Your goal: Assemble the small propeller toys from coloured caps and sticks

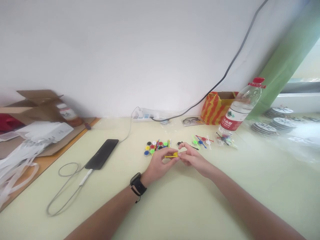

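Between the thumb and fingers of my left hand (pixel 160 163) is a small yellow piece (pixel 172 155) with a thin arm pointing left. My right hand (pixel 193 158) meets it at the other end, its thumb and fingertips pressed against the yellow piece. Behind my left hand lie several small round discs (pixel 147 148) in blue, green, yellow, red, black and white, with thin coloured sticks among them. Beyond my right hand are spinner-like pieces (pixel 200 142) with pointed arms in green, blue, red and white. A black piece (pixel 179 143) sits just behind my right fingers.
A black phone (pixel 102 154) with a grey cable lies left. Against the wall are a power strip (pixel 143 117), glasses (pixel 192 120) and a striped bag (pixel 213 108). A water bottle (pixel 237 111) stands right, stacked discs (pixel 265 129) farther right, a cardboard box (pixel 41 103) far left.
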Demonstrator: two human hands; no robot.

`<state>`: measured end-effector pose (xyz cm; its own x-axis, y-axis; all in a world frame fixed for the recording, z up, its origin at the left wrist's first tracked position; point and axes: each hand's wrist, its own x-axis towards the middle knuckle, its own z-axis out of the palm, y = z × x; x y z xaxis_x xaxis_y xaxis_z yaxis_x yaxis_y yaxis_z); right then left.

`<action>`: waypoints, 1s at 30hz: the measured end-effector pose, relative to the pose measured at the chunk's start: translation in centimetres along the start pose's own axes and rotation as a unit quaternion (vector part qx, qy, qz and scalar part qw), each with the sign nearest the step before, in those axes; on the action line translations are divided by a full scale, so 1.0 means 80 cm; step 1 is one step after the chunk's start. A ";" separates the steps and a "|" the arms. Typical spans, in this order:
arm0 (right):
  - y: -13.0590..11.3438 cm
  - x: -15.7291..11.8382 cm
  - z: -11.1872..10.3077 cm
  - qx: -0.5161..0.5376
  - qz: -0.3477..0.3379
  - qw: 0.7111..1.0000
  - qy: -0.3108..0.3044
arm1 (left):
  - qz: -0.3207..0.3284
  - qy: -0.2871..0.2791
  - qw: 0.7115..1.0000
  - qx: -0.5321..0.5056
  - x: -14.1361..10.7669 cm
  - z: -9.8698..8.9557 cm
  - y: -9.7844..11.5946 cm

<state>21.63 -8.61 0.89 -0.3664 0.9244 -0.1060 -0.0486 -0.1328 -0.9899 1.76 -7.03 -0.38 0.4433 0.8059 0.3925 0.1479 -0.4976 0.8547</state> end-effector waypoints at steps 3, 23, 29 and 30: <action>-0.002 0.000 0.000 0.000 0.008 1.000 0.022 | -0.006 0.000 1.000 0.006 0.000 -0.001 0.002; 0.006 0.006 -0.012 -0.151 -0.157 0.976 0.022 | -0.081 0.054 0.991 -0.087 0.005 -0.003 -0.001; 0.008 0.008 -0.015 -0.180 -0.172 0.968 0.020 | -0.070 0.041 0.994 -0.070 0.004 -0.005 -0.006; 0.008 0.008 -0.016 -0.176 -0.174 0.969 0.024 | -0.067 0.039 0.995 -0.064 0.004 -0.005 -0.007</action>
<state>22.53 -7.64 0.07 -0.3400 0.9083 0.2437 0.1611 0.3116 -0.9365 1.49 -6.35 -0.63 0.3557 0.8874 0.2934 0.0854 -0.3435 0.9353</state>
